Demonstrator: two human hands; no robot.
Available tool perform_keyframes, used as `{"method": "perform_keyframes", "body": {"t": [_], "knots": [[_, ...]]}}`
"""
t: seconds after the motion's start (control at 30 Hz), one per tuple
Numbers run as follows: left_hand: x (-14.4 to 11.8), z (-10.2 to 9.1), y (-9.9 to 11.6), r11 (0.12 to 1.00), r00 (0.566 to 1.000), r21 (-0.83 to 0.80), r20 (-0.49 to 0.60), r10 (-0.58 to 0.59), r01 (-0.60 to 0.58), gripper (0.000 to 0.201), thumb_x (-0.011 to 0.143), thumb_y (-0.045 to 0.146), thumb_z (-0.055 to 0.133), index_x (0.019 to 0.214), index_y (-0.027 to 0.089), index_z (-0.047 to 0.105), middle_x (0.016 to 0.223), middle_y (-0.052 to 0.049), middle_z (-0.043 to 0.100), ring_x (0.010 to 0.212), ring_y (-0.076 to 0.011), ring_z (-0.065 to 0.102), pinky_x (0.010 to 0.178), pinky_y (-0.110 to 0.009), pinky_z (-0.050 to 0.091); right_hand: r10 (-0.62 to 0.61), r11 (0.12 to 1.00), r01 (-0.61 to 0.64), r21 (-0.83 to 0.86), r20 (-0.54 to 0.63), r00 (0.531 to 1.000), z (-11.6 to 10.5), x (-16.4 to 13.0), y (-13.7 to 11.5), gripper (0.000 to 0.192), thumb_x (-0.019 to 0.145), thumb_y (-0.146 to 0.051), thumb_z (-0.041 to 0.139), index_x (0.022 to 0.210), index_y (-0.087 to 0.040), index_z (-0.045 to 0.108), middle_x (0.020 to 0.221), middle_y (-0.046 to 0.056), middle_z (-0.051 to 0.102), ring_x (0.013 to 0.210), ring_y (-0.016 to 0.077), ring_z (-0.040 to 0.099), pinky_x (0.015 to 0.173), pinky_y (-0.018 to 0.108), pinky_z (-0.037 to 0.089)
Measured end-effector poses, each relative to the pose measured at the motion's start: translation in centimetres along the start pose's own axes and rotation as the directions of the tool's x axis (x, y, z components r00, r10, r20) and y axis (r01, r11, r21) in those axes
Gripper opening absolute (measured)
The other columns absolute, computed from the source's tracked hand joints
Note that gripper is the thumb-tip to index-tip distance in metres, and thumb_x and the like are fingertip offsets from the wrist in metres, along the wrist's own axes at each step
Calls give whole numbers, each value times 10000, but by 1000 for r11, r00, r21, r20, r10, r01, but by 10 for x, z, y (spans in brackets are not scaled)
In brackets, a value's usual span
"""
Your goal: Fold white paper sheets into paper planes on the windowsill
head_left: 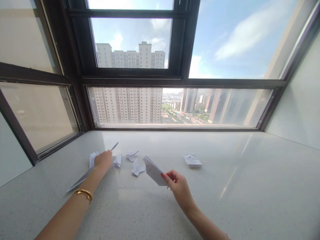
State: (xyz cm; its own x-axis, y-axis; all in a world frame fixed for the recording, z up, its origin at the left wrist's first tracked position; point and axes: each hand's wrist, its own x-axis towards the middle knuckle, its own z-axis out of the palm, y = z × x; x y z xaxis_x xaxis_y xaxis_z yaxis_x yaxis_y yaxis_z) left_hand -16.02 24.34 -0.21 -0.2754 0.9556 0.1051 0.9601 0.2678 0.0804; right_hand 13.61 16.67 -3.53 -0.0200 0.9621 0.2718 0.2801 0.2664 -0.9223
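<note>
Pinch grip: right hand (180,186) holds folded paper (154,171); left hand (103,159) closed on a paper plane (82,178). Folding step looks underway; next crease needs both hands on one sheet.

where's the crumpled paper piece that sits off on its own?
Head view: the crumpled paper piece lies on the sill counter, right of centre, near the window, apart from the paper scraps and beyond the right hand.

white folded paper (154,171), gold bangle (83,194), speckled sill (250,186)
</note>
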Motion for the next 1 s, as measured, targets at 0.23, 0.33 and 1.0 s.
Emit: {"method": "perform_keyframes", "body": {"t": [0.23,0.33,1.0], "knots": [[-12,-27,12,919,981,-394,-175,-89,13,321,788,182,394,1057,184,568,1006,-140,624,1009,-324,527,796,-440,390,-4,1000,4,-6,9,1000,0,1,1,348,738,-474,510,650,-147,587,556,22,574,492,129,481,447,225,368],[-22,-30,20,775,980,-628,-186,-66,-67,345,795,248,389,1092,184,552,1050,-99,627,990,-250,552,793,-338,417,-6,1000,6,3,4,1000,-1,3,4,349,726,-482,522,639,-149,586,552,20,575,494,130,485,444,223,367],[-116,-19,77,381,795,-887,28,607,-260,217,692,331,600,799,148,648,770,-46,657,743,-172,586,650,-252,443,49,986,-96,136,317,947,-6,11,4,208,608,-339,616,558,-139,596,464,-43,528,429,82,442,422,193,337]]}}
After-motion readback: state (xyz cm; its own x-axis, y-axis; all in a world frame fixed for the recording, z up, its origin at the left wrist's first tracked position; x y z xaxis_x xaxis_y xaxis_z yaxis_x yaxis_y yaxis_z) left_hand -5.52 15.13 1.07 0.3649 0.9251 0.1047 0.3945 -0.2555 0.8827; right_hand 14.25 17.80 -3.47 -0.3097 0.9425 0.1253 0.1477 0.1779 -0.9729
